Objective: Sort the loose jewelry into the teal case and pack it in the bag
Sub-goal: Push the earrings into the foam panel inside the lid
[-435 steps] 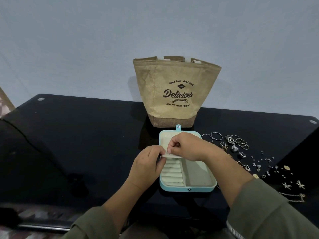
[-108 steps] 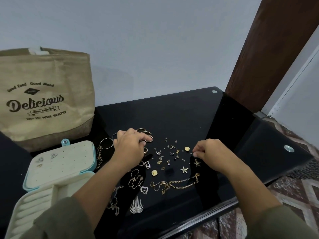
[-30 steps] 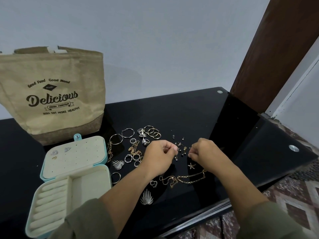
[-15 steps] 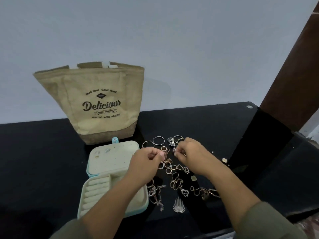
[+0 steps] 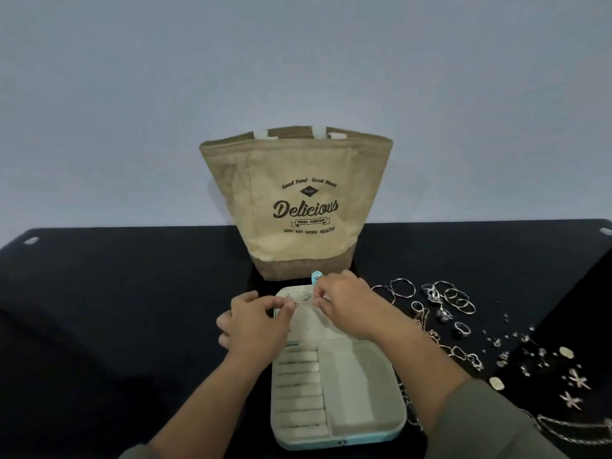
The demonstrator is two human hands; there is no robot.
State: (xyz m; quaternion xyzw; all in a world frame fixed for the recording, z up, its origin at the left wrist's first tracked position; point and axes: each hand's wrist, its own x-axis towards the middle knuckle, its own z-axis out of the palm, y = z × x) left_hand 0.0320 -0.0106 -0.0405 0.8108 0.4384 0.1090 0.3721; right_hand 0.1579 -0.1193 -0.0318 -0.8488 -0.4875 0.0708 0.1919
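The teal case point(image 5: 361, 397) lies open in front of me, cream inside, its lid panel point(image 5: 309, 318) flat toward the bag. Two triangle earrings point(image 5: 297, 296) are pinned at the lid's top. My left hand point(image 5: 255, 326) is over the lid's left edge, thumb and forefinger pinched on a tiny gold stud earring point(image 5: 295, 304). My right hand point(image 5: 344, 308) is over the lid's right part, fingertips pinched together near the lid; what they hold is hidden. The tan "Delicious" bag point(image 5: 298, 207) stands upright right behind the case.
Loose jewelry lies on the black glass table point(image 5: 116, 293) to the right of the case: hoops and rings point(image 5: 443, 299), chains point(image 5: 460, 354), small studs point(image 5: 516, 342), star pieces point(image 5: 576, 389). A chain point(image 5: 576, 429) lies near the right front edge.
The view has swung left, centring the case and bag. Both hands left the jewelry pile and came over the case lid, the left one carrying a small earring.
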